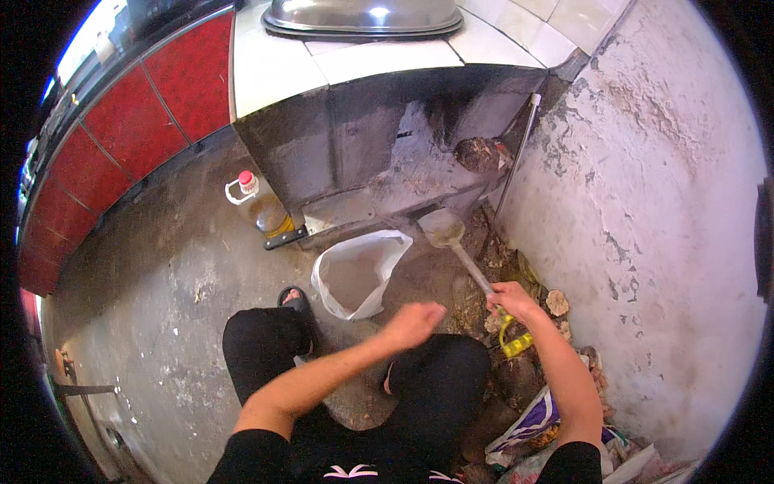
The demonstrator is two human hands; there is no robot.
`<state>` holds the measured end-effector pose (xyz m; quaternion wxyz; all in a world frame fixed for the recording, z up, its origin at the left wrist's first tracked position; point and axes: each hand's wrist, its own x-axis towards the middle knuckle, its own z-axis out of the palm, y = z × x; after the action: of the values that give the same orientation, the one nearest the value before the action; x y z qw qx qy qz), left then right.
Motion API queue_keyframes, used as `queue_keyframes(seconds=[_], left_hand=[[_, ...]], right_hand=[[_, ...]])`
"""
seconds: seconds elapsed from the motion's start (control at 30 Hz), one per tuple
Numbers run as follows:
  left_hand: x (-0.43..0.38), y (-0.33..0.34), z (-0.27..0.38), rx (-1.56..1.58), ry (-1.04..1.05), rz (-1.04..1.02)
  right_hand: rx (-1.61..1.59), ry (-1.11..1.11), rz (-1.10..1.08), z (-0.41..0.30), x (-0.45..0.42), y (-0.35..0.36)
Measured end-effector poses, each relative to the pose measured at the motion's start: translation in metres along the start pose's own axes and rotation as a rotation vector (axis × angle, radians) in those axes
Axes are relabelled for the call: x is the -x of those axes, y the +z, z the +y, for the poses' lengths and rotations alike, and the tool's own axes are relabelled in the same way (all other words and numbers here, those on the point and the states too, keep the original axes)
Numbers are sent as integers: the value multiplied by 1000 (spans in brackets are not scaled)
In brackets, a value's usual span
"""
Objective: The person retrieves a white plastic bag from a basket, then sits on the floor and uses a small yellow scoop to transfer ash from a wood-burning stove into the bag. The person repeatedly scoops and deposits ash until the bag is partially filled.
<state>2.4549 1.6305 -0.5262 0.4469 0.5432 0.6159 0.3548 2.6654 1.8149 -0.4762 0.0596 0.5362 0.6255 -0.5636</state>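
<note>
My right hand [513, 302] grips the shaft of a small shovel [473, 266] just above its yellow D-shaped handle. The shovel's blade [441, 227], coated in pale dust, points away from me near the stove's lower opening. Blurred by motion, my left hand [418, 325] hovers above my right knee with its fingers curled together, and no object shows in it. On the floor before me stands a white plastic bag [322, 284], its mouth wide and grey ash-like powder [354, 272] inside. Between bag and shovel lies more grey powder.
A tiled stove [284, 69] with a metal lid [363, 17] rises ahead. An oil jug [266, 209] stands at its left corner. A metal rod [519, 151] leans near the peeling wall [653, 242]. Corncobs [557, 302] and sacks [526, 423] lie at right.
</note>
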Motion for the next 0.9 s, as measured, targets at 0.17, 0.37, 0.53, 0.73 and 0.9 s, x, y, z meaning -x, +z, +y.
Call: queue_keyframes(seconds=[0.17,0.37,0.53,0.73,0.9], left_hand=[[-30,45,27,629,-217,200],[-38,-21,74,1204,-377,283],[-58,-50,88,1518,-281,282],[-70,-66,89,1459,-279,250],[-81,-37,46,1496,-358,326]], right_hand=[[-412,56,-112,-40,-63,43],[-504,74,-271,-80,-96,61],[-841,-78,-343,-95,-97,78],[-969,-6,-322,-114,-93,71],[-732,-279,-121,-78,-125,83]])
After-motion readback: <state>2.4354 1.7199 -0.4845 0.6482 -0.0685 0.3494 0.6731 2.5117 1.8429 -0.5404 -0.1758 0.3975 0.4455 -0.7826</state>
